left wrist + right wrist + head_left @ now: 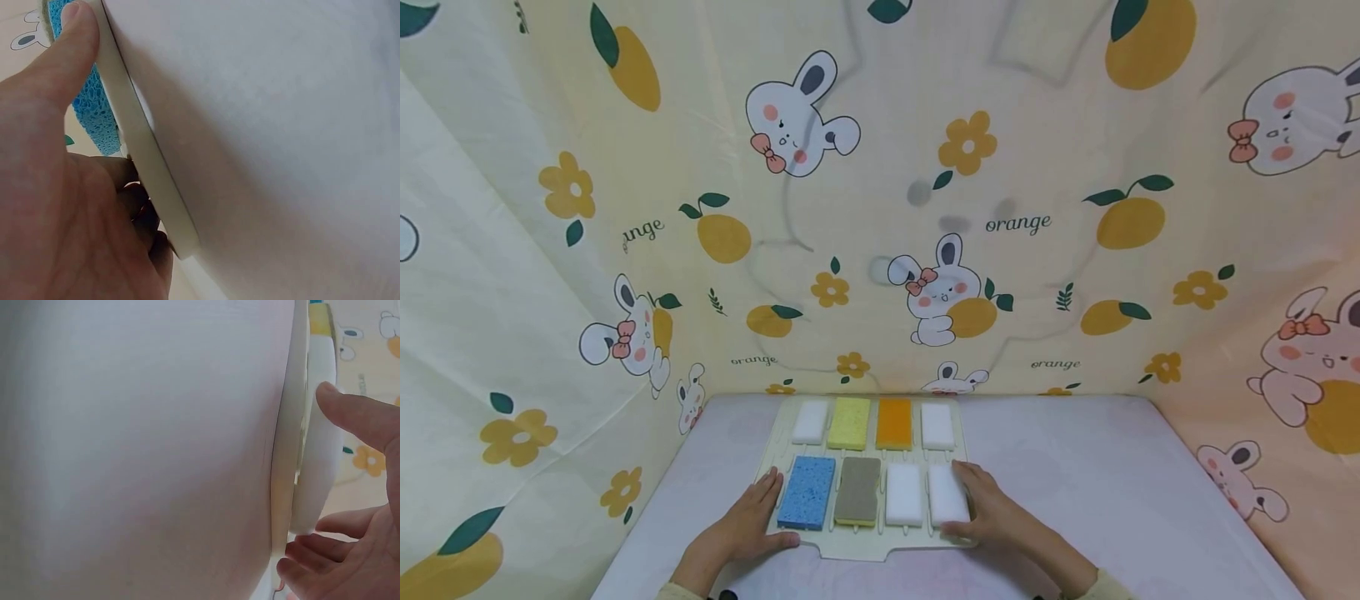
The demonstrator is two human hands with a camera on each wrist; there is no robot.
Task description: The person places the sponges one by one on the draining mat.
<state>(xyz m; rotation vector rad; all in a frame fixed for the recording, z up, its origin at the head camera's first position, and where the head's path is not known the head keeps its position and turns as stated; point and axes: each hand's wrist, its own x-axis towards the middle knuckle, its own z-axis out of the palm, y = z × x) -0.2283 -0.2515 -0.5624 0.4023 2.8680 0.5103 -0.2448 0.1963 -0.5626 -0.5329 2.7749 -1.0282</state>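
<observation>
A cream tray [853, 550] with ribbed slots lies on the table, bearing two rows of block-shaped sponges. At its front left corner my left hand [745, 521] grips the edge, thumb by the front rim and fingers along the side, next to a blue sponge [807, 492]. My right hand [996, 508] holds the opposite front corner, its thumb at the near end of a white sponge [948, 495] and its other fingers by the tray's side. Between these lie a grey-brown sponge [857, 489] with a yellow underside and another white sponge [904, 493].
The back row holds a white sponge [810, 422], a yellow sponge [850, 422], an orange sponge [894, 423] and a second white one. Patterned cloth [880, 192] with rabbits and oranges walls in the pale table [1090, 475] at the back and both sides.
</observation>
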